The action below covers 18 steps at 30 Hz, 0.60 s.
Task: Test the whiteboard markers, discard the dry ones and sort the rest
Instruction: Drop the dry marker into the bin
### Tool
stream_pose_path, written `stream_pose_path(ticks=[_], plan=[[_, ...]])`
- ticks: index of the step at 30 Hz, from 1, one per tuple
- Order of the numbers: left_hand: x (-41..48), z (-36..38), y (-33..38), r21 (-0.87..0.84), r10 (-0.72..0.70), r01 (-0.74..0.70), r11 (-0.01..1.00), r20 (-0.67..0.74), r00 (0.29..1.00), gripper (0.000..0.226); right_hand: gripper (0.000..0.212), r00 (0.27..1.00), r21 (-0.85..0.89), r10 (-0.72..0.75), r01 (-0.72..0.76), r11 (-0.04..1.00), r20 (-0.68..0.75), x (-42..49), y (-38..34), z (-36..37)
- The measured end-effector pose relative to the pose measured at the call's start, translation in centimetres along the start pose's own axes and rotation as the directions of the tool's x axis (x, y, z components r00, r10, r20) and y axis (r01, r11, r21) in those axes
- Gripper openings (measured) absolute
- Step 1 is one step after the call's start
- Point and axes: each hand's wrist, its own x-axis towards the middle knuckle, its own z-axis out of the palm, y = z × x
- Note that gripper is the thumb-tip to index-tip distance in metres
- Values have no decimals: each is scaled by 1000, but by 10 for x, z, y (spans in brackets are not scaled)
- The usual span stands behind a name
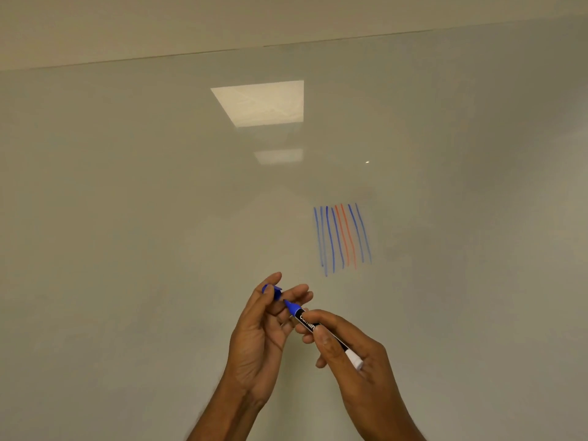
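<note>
**Marker test at the cap stage.** Uncapped blue marker (pixel 307 319) in mid-air before the whiteboard (pixel 127 218), gripped by the right hand (pixel 346 351) with fingers and thumb curled round the black barrel. White tail end jutting out lower right, blue tip aimed up-left. Blue cap (pixel 273 290) pinched between thumb and fingertips of the left hand (pixel 261 326), just beside the tip and not on it. No contact between tip and board.

To the upper right, well apart from both hands, a row of near-vertical test strokes (pixel 342 237): mostly blue, two orange-red in the middle, some of the blue paler than the rest. Above, glare of a ceiling light (pixel 259 103) on the glossy surface.

Step in hand, by judgement: testing of a single marker. Impossible to tell from one view whether just uncapped or about to be closed.
- If untested: next move calling for a swing of the tip to bare board beside the strokes and one firm downward line, then a verdict by darkness of ink.
- If tested: alignment of cap mouth with tip and a straight push until seated.

No bin, tray or other markers in view.
</note>
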Motion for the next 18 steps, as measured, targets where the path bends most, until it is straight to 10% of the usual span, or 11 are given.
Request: stream_pose_path(ticks=[18], plan=[[-53, -32, -21, 44, -8, 14, 999, -119, 993, 30, 23, 996, 59, 68, -65, 996, -56, -29, 16, 41]])
